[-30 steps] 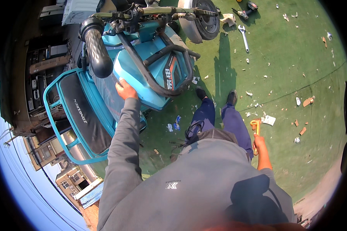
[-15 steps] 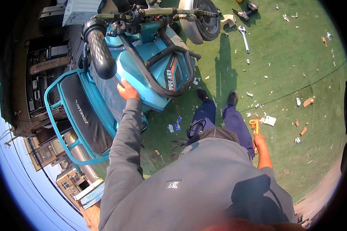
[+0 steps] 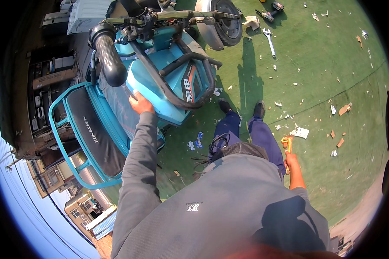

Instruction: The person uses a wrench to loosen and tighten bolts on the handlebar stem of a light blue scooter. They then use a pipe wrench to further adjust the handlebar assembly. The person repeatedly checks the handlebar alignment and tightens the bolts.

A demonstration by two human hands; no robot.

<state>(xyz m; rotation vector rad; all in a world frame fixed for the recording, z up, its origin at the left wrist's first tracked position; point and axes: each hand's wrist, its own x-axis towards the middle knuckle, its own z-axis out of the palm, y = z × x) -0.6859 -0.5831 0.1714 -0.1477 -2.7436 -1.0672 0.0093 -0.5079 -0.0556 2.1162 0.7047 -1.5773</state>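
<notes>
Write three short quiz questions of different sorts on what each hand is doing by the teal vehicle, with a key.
1. True or false: the left hand rests on the teal vehicle.
2. The right hand holds: A a hammer, B an orange wrench, C a rag.
3. Fill in: a silver spanner lies on the green ____.

Key: 1 true; 2 B; 3 mat.

Tricycle [image 3: 160,86] at left under left hand [image 3: 140,103], wrench [image 3: 269,41] on turf [image 3: 324,77] ahead, right hand [image 3: 291,160] at right.
</notes>
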